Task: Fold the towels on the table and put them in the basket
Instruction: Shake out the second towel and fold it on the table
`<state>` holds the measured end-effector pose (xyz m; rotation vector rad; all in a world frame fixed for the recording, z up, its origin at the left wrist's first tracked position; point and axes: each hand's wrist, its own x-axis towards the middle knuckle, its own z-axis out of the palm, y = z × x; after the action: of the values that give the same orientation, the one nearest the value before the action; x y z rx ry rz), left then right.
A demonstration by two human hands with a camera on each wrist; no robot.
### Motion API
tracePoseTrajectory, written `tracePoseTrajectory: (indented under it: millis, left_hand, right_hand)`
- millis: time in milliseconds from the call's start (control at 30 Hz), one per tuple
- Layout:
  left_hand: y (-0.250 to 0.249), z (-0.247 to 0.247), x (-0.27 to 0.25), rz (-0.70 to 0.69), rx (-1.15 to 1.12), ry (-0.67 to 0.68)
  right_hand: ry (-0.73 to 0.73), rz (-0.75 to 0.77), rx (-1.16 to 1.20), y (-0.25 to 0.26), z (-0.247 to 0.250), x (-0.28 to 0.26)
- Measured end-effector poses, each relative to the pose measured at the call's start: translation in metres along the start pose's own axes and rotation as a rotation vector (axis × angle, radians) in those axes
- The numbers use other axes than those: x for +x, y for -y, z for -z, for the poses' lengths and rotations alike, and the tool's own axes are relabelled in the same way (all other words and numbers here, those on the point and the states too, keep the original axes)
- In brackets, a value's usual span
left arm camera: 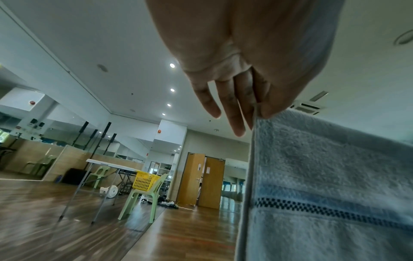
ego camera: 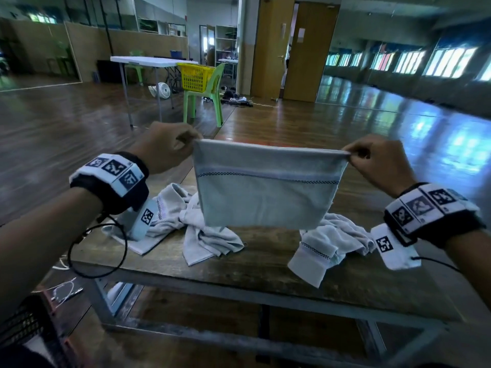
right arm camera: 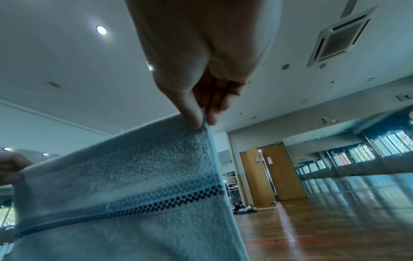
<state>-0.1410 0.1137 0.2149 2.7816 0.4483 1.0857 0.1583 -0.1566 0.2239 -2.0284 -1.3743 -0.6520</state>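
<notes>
A pale grey-blue towel [ego camera: 265,189] with a dark checkered stripe hangs stretched in the air above the wooden table [ego camera: 265,264]. My left hand [ego camera: 170,147] pinches its upper left corner, and my right hand [ego camera: 372,160] pinches the upper right corner. The left wrist view shows thumb and forefinger of my left hand [left arm camera: 257,109] clamped on the towel [left arm camera: 324,176] edge, the other fingers straight. Seen from the right wrist, my right hand [right arm camera: 201,120] nips the towel [right arm camera: 134,185] corner. Crumpled towels lie on the table at left [ego camera: 186,221] and right [ego camera: 329,243]. A yellow basket [ego camera: 195,77] sits on a green chair far ahead.
The green chair [ego camera: 210,99] stands on the wooden floor beyond the table, next to a white folding table [ego camera: 148,61]. A dark mesh object [ego camera: 24,325] shows at the lower left. Cables hang near my left wrist. Wooden doors [ego camera: 292,49] are at the back.
</notes>
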Motion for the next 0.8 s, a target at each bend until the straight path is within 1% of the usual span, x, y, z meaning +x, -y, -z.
tracePoseTrajectory:
  millis: [33,67,133,200,233,300,333,400,500,567,667,800]
  left_hand:
    - [-0.003,0.000,-0.005,0.000,-0.008,0.042]
    - [-0.005,-0.002,-0.012,0.008,-0.011,0.114]
    - [-0.005,-0.009,-0.031,0.030,-0.006,0.321]
    - [-0.002,-0.017,-0.055,0.056,0.001,0.543]
    - [0.000,-0.022,-0.065,0.072,0.003,0.621]
    - [0.001,-0.034,-0.084,0.107,-0.026,0.731]
    - [0.001,-0.041,-0.092,0.122,-0.033,0.771]
    - [0.001,-0.056,-0.105,0.132,-0.054,0.826]
    - [0.008,-0.075,-0.117,0.124,-0.053,0.917]
    - [0.015,-0.087,-0.119,0.150,-0.059,0.950]
    - [0.026,-0.107,-0.119,0.156,-0.015,0.919]
    - [0.036,-0.137,-0.107,0.197,0.065,0.811]
  right_hand:
    - [0.034,-0.005,0.009,-0.001,0.000,-0.008]
    - [0.086,-0.013,0.019,-0.002,-0.001,-0.018]
    - [0.231,-0.033,0.051,-0.003,-0.005,-0.044]
    - [0.436,-0.038,0.063,-0.004,-0.010,-0.072]
    - [0.555,-0.036,0.061,-0.005,-0.013,-0.085]
    - [0.772,-0.035,0.057,-0.006,-0.020,-0.107]
    - [0.854,-0.049,0.070,-0.007,-0.024,-0.116]
    - [0.949,-0.106,0.129,-0.008,-0.035,-0.130]
    - [0.992,-0.175,0.176,-0.014,-0.056,-0.142]
    - [1.008,-0.207,0.189,-0.019,-0.071,-0.146]
    - [1.020,-0.267,0.193,-0.029,-0.095,-0.145]
    - [0.968,-0.329,0.177,-0.040,-0.131,-0.133]
